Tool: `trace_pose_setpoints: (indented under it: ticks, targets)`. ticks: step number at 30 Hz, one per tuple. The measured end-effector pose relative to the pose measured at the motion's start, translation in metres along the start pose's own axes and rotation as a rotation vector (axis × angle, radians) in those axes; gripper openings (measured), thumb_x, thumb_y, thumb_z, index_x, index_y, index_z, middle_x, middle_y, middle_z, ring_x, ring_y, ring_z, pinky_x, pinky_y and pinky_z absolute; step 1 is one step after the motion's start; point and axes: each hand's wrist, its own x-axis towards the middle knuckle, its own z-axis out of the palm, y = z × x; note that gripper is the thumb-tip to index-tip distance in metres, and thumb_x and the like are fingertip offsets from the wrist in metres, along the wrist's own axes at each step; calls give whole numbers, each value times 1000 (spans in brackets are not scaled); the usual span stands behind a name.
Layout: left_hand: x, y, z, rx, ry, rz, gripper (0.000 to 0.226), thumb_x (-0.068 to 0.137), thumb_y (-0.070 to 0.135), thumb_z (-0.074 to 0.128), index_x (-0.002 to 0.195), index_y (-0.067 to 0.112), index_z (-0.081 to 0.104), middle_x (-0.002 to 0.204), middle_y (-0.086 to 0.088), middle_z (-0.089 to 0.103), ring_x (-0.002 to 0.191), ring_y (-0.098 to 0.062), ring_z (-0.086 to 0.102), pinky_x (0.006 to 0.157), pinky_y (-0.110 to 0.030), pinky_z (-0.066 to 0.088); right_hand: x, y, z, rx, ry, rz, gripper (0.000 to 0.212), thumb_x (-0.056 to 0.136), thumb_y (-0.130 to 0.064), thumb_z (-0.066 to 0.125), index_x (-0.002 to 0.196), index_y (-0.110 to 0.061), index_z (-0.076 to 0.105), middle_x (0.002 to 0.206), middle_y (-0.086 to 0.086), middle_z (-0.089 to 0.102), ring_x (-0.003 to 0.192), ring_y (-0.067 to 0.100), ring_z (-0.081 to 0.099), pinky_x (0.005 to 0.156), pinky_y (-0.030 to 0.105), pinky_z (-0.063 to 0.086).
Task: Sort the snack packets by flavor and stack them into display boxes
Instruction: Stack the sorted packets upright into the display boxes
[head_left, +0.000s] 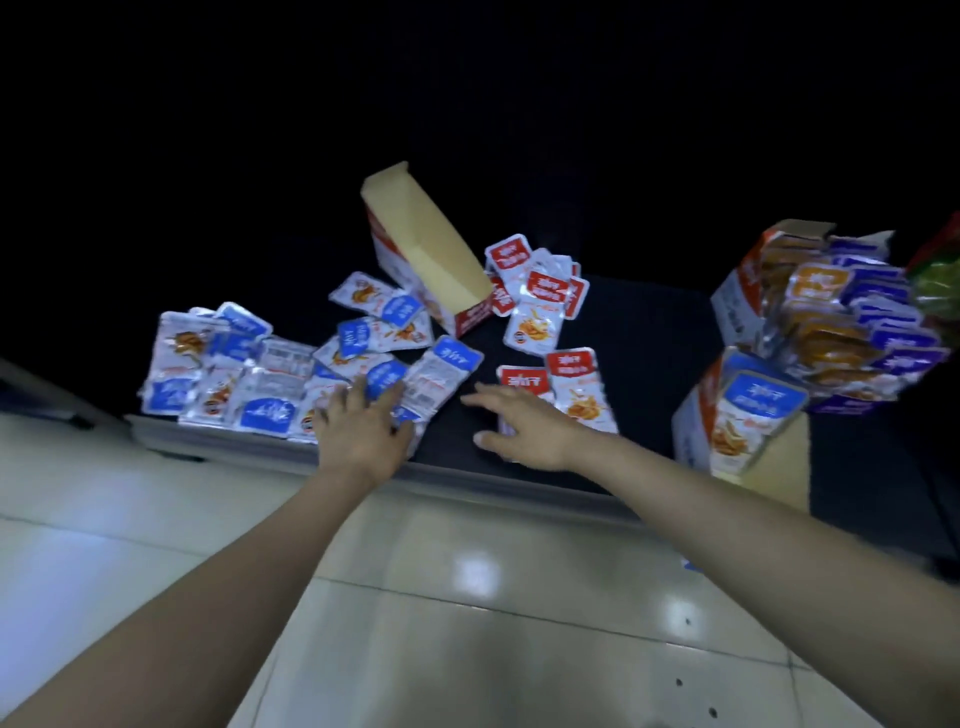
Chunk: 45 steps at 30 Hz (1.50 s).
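Several blue-labelled snack packets (244, 374) lie scattered on the left of a dark table (649, 332). Red-labelled packets (540, 296) lie in the middle. My left hand (363, 426) rests flat, fingers spread, on the blue packets near the table's front edge. My right hand (519, 421) hovers open over the red packets (576, 389) at the front, fingers stretched to the left. An empty display box (431, 249) stands tilted at the back. Another box (737, 415) on the right holds blue packets upright.
A box at the far right (831, 306) is stuffed with orange and purple packets, with a green and red bag (940, 270) behind it. The table's grey front edge (467, 473) runs below my hands. Pale glossy floor tiles (467, 597) lie beneath.
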Motion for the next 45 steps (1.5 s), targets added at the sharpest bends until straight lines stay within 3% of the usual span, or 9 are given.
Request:
trace_pose_setpoints:
  ticks: [3, 7, 13, 16, 19, 27, 37, 42, 45]
  targets:
    - [-6, -9, 1, -61, 4, 97, 53, 95, 42, 48, 146, 40, 33, 157, -8, 19, 142, -29, 18, 113, -43, 16, 12, 7, 10, -180, 94, 50, 32, 95, -31, 58, 124, -19, 62, 139, 5, 50, 129, 24, 43, 104, 34, 35]
    - [-5, -11, -3, -108, 56, 163, 43, 95, 42, 49, 138, 40, 47, 143, -5, 35, 133, -24, 29, 107, -39, 25, 36, 0, 8, 147, 297, 258, 27, 94, -33, 59, 107, -10, 61, 100, 7, 63, 92, 24, 61, 79, 38, 50]
    - [-1, -18, -5, -238, 28, 303, 31, 93, 31, 54, 122, 28, 65, 125, -5, 49, 119, -24, 44, 98, -36, 38, 77, -30, 12, 686, 347, 566, 93, 83, -37, 75, 149, 2, 22, 143, 13, 46, 126, 28, 51, 99, 39, 47]
    - [1, -30, -7, -294, 150, 287, 41, 84, 30, 44, 115, 20, 69, 120, -8, 57, 114, -31, 47, 93, -40, 40, 84, -31, 21, 637, 318, 555, 45, 80, -21, 79, 117, -2, 63, 114, 10, 68, 99, 22, 66, 85, 35, 55]
    - [4, -43, -5, -161, 156, 197, 48, 87, 32, 43, 131, 21, 57, 142, -10, 45, 135, -32, 31, 108, -45, 26, 78, -27, 16, 689, 301, 527, 15, 84, -9, 74, 96, -9, 66, 111, 12, 70, 92, 21, 67, 86, 37, 54]
    - [1, -29, -7, -45, 91, 306, 36, 90, 29, 50, 125, 27, 60, 117, -5, 56, 118, -27, 39, 94, -36, 31, 53, -28, -29, 413, 78, 497, 43, 93, -6, 60, 132, -7, 43, 132, 12, 51, 113, 27, 53, 91, 37, 46]
    - [37, 12, -30, 141, -192, 219, 62, 99, 28, 44, 153, 18, 15, 154, -7, 30, 140, -31, 19, 111, -41, 26, 28, -30, -34, 637, 128, 653, 43, 91, -1, 61, 131, -4, 45, 129, 13, 58, 116, 28, 58, 88, 34, 49]
    - [35, 16, -33, 125, -106, 94, 51, 88, 38, 63, 131, 15, 48, 133, -12, 47, 126, -34, 36, 104, -39, 33, 26, -29, -29, 787, 123, 650, 51, 90, -3, 64, 137, -6, 47, 130, 11, 60, 113, 23, 60, 86, 29, 48]
    - [28, 11, -47, -312, -98, -26, 34, 90, 29, 64, 114, 9, 51, 108, -12, 61, 102, -33, 56, 85, -40, 46, 26, -41, -35, 856, 138, 570, 29, 93, -2, 60, 122, -5, 59, 120, 9, 65, 96, 17, 61, 67, 20, 47]
